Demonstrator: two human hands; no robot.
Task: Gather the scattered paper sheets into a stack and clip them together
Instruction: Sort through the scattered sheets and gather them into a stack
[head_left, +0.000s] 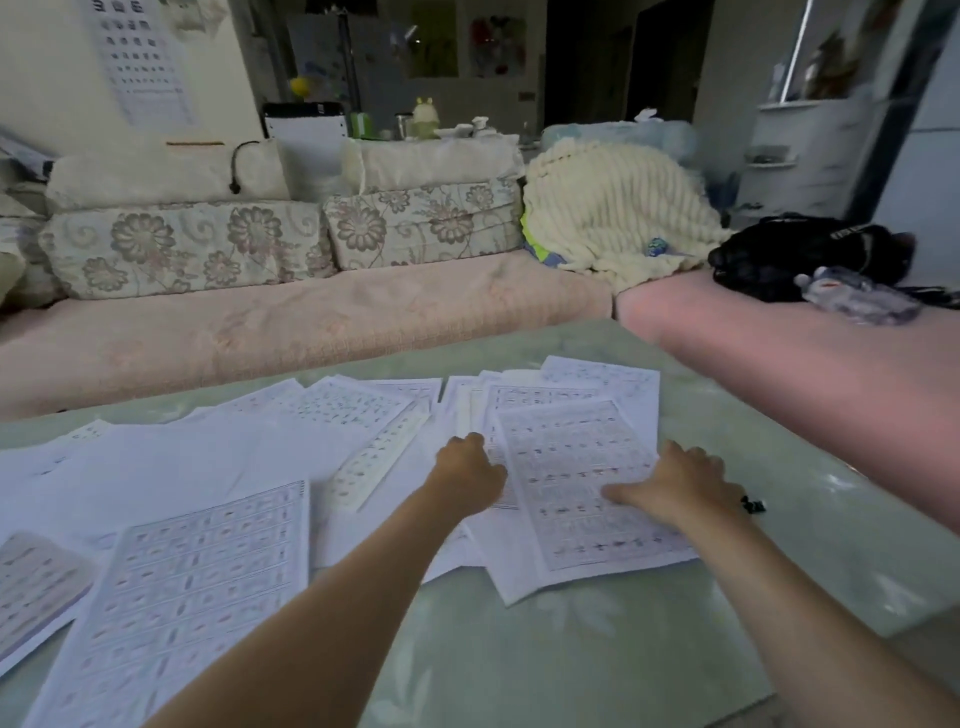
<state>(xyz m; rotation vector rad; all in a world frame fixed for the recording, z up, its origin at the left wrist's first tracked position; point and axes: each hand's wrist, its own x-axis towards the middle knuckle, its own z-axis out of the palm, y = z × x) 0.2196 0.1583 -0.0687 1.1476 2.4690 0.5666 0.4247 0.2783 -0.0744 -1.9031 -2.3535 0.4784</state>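
Several printed paper sheets lie scattered over a pale green table (545, 654). A loose pile of sheets (576, 467) sits right of centre. My left hand (467, 470) rests at the pile's left edge with fingers curled down onto the paper. My right hand (680, 486) lies on the pile's right edge, thumb stretched flat across the top sheet. A small black binder clip (754, 504) sits on the table just right of my right wrist. More sheets (197, 587) spread out to the left, one of them lying over a white power strip (379, 460).
A pink sofa (291, 322) with floral cushions runs behind the table. A cream blanket (613, 218) and a black bag (800, 254) lie at its right end. The table's right corner (883, 582) is close to my right arm.
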